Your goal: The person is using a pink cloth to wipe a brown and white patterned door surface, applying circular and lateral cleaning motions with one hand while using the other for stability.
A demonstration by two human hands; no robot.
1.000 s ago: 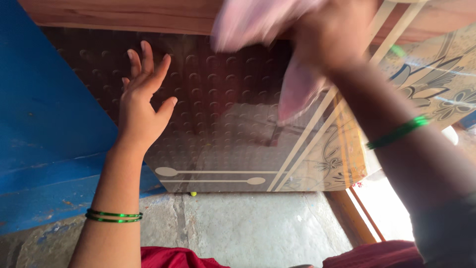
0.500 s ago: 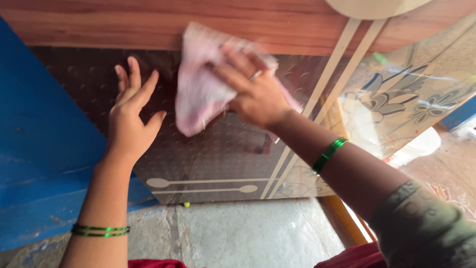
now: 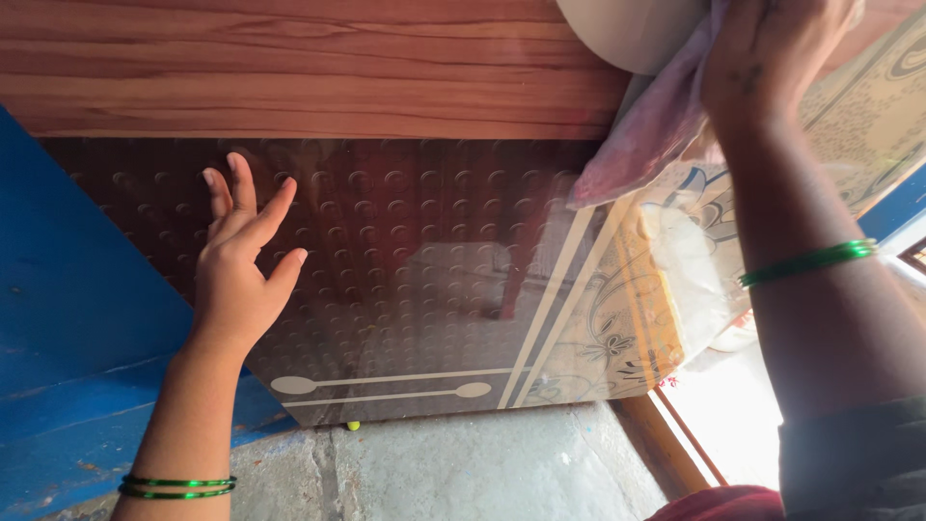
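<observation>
My left hand (image 3: 234, 268) lies flat, fingers spread, against a glossy dark brown panel (image 3: 424, 270) embossed with round dots. My right hand (image 3: 772, 58) is up at the top right, gripping a pink cloth (image 3: 644, 135) that hangs down over the panel's cream floral part (image 3: 627, 318). Green bangles circle both wrists. A wood-grain band (image 3: 318, 68) runs across the top of the panel, and a pale round piece (image 3: 627, 29) sits beside the cloth.
A blue wall (image 3: 68, 318) stands to the left. A grey concrete floor (image 3: 463, 468) lies below the panel. A wooden frame edge (image 3: 666, 444) and bright daylight show at the lower right. Red fabric (image 3: 719, 504) is at the bottom edge.
My right hand swept the pink cloth from the panel's middle up to the top right corner. My left hand stayed pressed on the panel. The view shifted slightly upward.
</observation>
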